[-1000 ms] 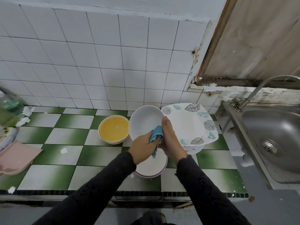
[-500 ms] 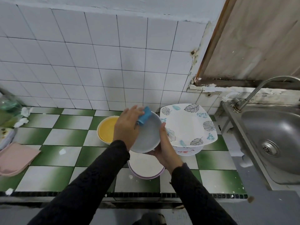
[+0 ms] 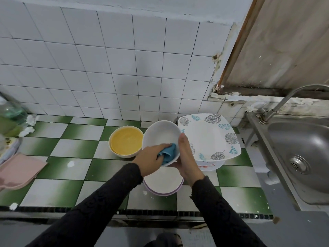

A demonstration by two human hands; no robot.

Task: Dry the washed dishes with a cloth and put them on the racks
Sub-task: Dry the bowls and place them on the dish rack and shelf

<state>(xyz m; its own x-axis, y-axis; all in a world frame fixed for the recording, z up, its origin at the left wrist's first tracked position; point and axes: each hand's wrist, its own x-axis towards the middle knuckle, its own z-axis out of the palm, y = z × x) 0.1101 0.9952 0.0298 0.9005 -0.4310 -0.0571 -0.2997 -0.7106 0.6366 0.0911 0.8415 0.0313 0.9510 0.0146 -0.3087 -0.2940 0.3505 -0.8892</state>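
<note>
A white bowl (image 3: 160,134) is held tilted above the green-and-white tiled counter (image 3: 71,168), its inside facing me. My right hand (image 3: 187,157) grips its right rim and underside. My left hand (image 3: 151,157) holds a blue cloth (image 3: 169,153) pressed against the bowl's lower inside. Under the hands stands a stack of white and lilac bowls (image 3: 162,182). A square leaf-patterned plate (image 3: 210,136) tops a pile of dishes to the right. A bowl with a yellow inside (image 3: 126,140) stands to the left.
A steel sink (image 3: 300,154) with a tap (image 3: 277,104) lies to the right. A pink board (image 3: 19,171) and a green bottle (image 3: 10,118) sit at the left edge. White tiles cover the wall behind. Small white scraps dot the counter.
My left hand with the cloth moved from the bowl's upper rim down to its lower inside. The bowl tipped back so that its inside faces me again.
</note>
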